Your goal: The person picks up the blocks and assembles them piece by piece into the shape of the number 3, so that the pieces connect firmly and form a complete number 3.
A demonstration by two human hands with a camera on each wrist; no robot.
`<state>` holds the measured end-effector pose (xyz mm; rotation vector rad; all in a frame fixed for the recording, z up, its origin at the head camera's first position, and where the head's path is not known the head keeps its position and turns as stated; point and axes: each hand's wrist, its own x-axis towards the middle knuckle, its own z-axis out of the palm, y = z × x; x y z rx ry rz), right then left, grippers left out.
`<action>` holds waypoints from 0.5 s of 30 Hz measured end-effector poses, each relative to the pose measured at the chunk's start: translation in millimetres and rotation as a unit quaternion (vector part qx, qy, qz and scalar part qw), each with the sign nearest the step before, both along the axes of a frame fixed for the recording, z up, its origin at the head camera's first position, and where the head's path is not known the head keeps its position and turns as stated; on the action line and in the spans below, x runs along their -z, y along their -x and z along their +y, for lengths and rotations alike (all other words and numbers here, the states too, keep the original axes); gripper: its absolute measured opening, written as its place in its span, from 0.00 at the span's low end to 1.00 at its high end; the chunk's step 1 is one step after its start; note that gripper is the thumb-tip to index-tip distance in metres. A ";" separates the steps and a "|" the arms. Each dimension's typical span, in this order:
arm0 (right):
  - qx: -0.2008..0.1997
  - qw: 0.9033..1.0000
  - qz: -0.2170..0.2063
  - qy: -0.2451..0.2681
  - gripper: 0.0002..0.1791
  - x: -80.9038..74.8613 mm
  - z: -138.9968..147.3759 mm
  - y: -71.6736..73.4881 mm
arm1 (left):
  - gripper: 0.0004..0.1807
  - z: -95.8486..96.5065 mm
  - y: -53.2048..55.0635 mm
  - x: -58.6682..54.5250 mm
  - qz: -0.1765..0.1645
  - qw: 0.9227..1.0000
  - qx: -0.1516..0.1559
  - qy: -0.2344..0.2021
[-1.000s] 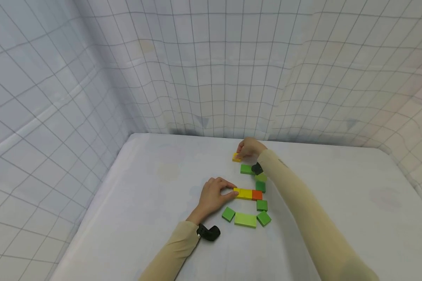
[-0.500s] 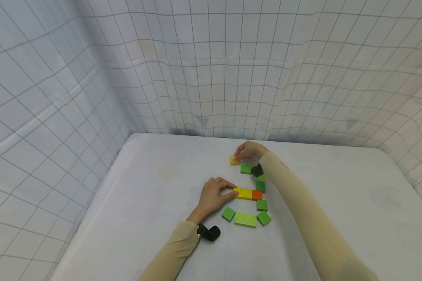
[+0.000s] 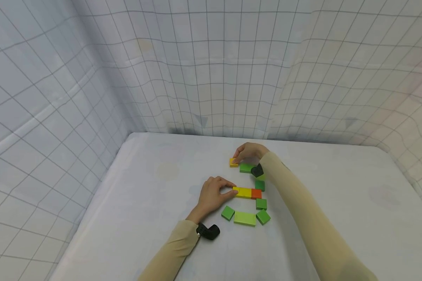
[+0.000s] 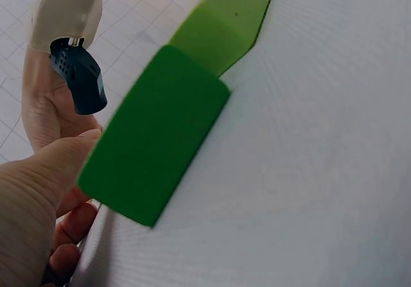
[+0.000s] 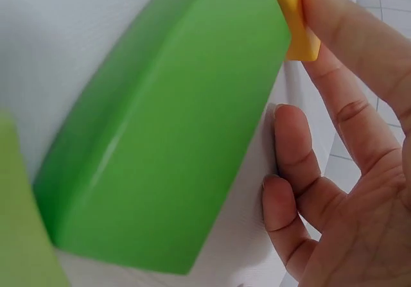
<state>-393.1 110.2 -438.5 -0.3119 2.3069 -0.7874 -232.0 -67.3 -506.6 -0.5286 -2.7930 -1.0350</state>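
Observation:
My left hand [image 3: 212, 195] pinches the left end of a yellow block [image 3: 245, 192] between thumb and index finger. An orange-red block [image 3: 256, 194] touches that block's right end. Farther back, my right hand [image 3: 249, 151] holds a small orange-yellow block [image 3: 233, 162] by thumb and fingers, just left of a green block [image 3: 245, 168]. The right wrist view shows the orange-yellow block [image 5: 307, 24] between thumb and fingers, partly hidden behind the large green block [image 5: 173, 126]. In the left wrist view, a green block [image 4: 157, 136] covers the fingertips of my left hand [image 4: 38, 191].
A dark green block [image 3: 260, 185] and a lime block [image 3: 260, 176] lie below the right wrist. Closer in are a green block [image 3: 261, 204], a long lime block [image 3: 244, 218] and tilted green blocks [image 3: 227, 213] at either side of it. A white grid-patterned curtain [image 3: 211, 70] hangs behind the white table [image 3: 161, 168].
My right hand has brought the orange-yellow block slightly left and nearer, to beside the green block's left end. The left hand keeps its hold on the yellow block.

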 end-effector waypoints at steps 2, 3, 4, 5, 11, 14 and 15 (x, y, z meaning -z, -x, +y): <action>-0.004 1.000 -0.001 0.001 0.11 -0.4 -0.2 0.3 | 0.14 -0.2 0.1 -1.2 0.001 1.000 0.001 -0.005; -0.007 1.000 0.000 0.002 0.11 -0.4 -0.3 0.4 | 0.14 -0.2 0.1 -1.5 0.002 1.000 0.002 -0.007; -0.009 1.000 0.001 0.001 0.11 -0.4 -0.3 0.4 | 0.14 -0.3 0.2 -1.5 0.003 1.000 0.002 -0.007; -0.009 1.000 0.002 0.001 0.11 -0.4 -0.4 0.1 | 0.14 -0.4 0.2 -1.6 0.004 1.000 0.002 -0.007; -0.003 1.000 -0.002 0.002 0.10 1.3 -0.4 -1.0 | 0.14 -0.4 1.6 1.5 0.001 1.000 0.001 0.002; 0.002 1.000 -0.009 0.004 0.11 1.9 0.3 -0.7 | 0.15 -0.3 2.2 2.7 0.002 1.000 0.002 0.002; 0.003 1.000 -0.011 0.004 0.11 1.6 0.6 -0.6 | 0.15 -0.3 2.3 2.9 0.003 1.000 0.002 0.002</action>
